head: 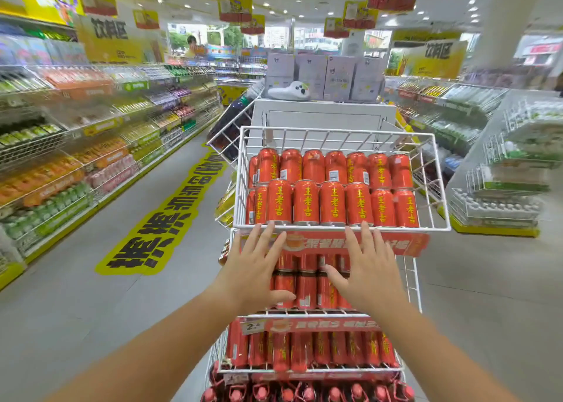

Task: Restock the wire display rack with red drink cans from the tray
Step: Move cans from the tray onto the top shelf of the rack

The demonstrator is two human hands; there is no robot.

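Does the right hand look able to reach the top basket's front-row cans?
Probably yes: the right hand is open, fingertips at the rim of the top basket, front-row cans uncovered behind.

1. Two hands: left hand, right hand.
2. Sixteen red cans show in the top wire basket, in two rows of eight.
3. Four pale boxes.
4. One white plush toy.

Glossy red metal cans sit in a smooth white-coated wire basket.
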